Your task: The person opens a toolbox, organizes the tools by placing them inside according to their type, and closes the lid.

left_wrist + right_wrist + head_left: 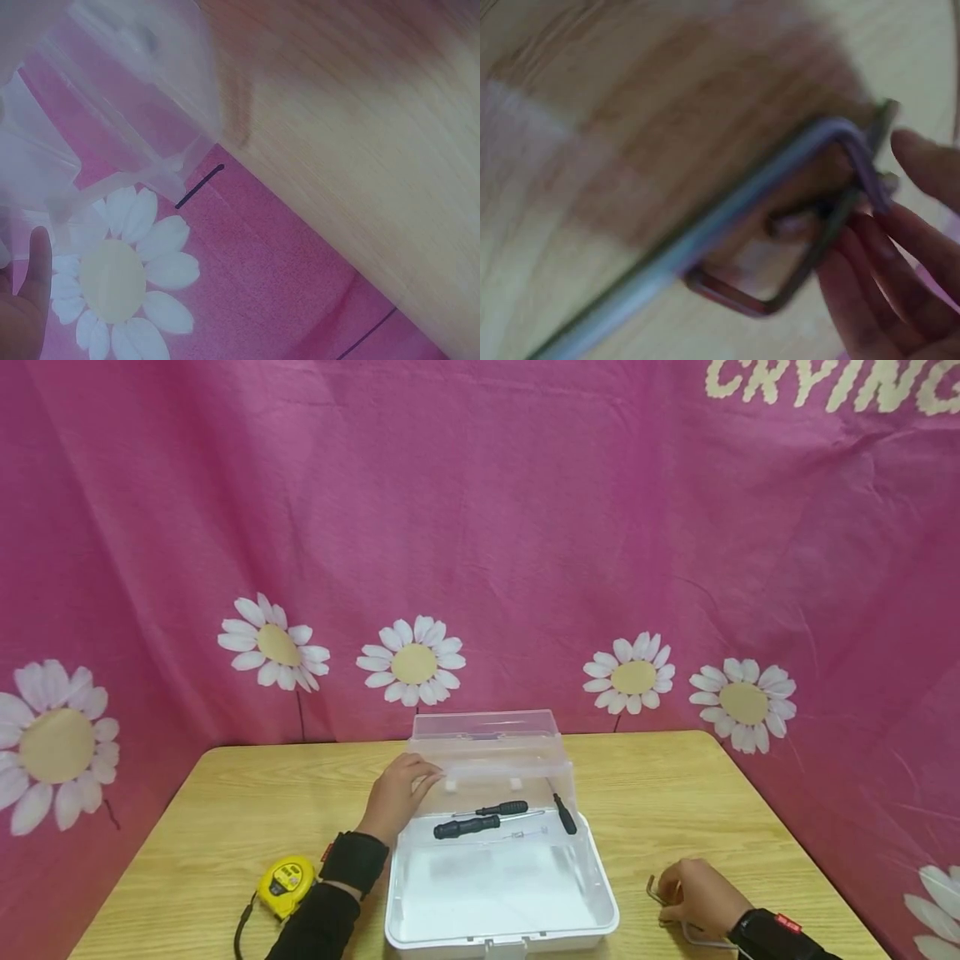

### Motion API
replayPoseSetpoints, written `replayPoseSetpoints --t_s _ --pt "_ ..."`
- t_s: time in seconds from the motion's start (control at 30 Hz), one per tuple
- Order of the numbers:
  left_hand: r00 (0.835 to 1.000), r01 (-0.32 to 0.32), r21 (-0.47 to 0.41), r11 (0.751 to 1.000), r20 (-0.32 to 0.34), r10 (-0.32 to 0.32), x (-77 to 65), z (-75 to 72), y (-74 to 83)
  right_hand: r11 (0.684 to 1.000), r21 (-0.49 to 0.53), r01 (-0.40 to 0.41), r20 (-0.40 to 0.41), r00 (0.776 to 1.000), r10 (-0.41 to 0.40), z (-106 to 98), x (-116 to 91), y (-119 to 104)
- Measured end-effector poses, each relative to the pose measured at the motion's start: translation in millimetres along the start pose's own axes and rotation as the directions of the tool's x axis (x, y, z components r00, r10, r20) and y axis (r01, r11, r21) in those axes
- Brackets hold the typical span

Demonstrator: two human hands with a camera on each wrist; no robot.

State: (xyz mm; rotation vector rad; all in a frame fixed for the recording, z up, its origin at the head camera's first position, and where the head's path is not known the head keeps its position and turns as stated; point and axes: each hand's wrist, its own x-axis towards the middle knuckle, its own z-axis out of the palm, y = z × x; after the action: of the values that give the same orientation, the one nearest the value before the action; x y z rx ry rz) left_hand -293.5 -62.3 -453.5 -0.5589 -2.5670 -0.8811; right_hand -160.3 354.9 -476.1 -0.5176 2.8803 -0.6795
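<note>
A white toolbox [502, 893] sits on the table with its see-through lid [495, 752] raised. My left hand [397, 797] holds the lid by its left edge; in the left wrist view a finger [34, 292] stands against the clear plastic. Inside, toward the back, lie a thick black-handled screwdriver [467, 827], a second screwdriver [512, 808] and a third one [564, 817] leaning at the right. On the table right of the box, my right hand [705, 893] grips bent metal hex keys [735, 199], their short ends between thumb and fingers.
A yellow tape measure [286, 887] with a black wrist strap lies left of the box, beside my left forearm. The wooden table [300, 793] ends at a pink curtain [495, 543] with daisies, which hangs behind it and at both sides.
</note>
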Motion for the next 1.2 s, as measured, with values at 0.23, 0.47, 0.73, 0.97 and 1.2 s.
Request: replayPoseSetpoints --t_s 0.23,0.47,0.73,0.97,1.2 --pt "1.0 -0.013 -0.003 1.0 0.001 0.013 1.0 -1.2 -1.6 0.997 -0.053 -0.057 -0.03 0.998 0.055 8.6 5.4 -0.8" --pt "1.0 0.006 -0.012 1.0 0.006 -0.005 1.3 -2.8 -0.4 0.992 -0.07 -0.105 -0.093 0.991 0.099 12.6 6.4 -3.7" --pt "1.0 0.0 -0.022 1.0 -0.001 0.0 -0.1 -0.7 1.0 0.987 -0.013 -0.158 -0.122 0.98 0.156 13.7 4.9 -1.0" --pt "1.0 -0.001 -0.023 1.0 0.016 0.001 -1.6 2.6 0.6 0.987 -0.024 -0.156 -0.208 0.967 0.148 5.5 10.2 -0.6" --pt "1.0 0.017 -0.02 1.0 0.013 -0.016 1.4 0.9 -2.6 0.993 -0.037 -0.114 -0.26 0.96 0.1 -21.4 30.4 -13.9"
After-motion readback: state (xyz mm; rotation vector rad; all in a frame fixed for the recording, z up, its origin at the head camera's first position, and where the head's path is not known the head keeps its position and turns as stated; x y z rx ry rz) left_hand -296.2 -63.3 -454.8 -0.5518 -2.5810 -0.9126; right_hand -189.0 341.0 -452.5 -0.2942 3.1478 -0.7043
